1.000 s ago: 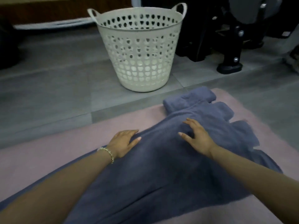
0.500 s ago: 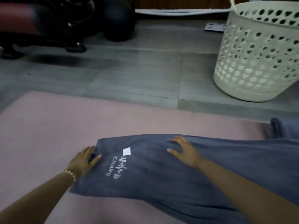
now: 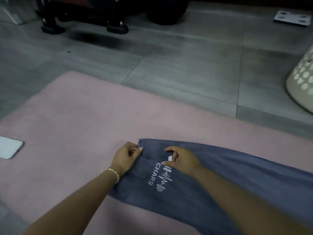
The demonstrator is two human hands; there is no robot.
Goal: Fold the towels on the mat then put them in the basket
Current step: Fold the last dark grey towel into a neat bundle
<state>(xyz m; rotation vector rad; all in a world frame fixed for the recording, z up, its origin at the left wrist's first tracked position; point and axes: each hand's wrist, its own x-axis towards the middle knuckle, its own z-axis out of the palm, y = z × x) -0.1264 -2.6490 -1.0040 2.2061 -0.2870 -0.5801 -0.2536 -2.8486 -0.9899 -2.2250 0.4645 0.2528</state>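
Towel: the grey-blue towel [image 3: 220, 184] is lying spread out flat, with the pink mat [image 3: 76, 116] showing under and around it and its white "CHARS" logo [image 3: 160, 177] sitting near its short end.
Left hand: the left hand [image 3: 126, 157] is pinching the far corner of the towel's short end between thumb and fingertips.
Right hand: the right hand [image 3: 183, 161] is curling onto the towel just beside the logo, thumb and forefinger closing on the cloth around a small white label [image 3: 169, 158].
Basket: the white basket [image 3: 301, 85] is standing on the floor well apart from the towel, beyond its far long edge, and is mostly running out of view.
Change: half a second ago both hands were lying flat on the towel, palms down; now both are gripping its short end.
Meaning: smoothing seems to be ending and a fold seems to be starting, probably with this end being lifted over the rest of the towel. Nothing is going into the basket yet.
Also there: a flat white object [image 3: 8, 149] is lying on the mat, well apart from the towel's short end.
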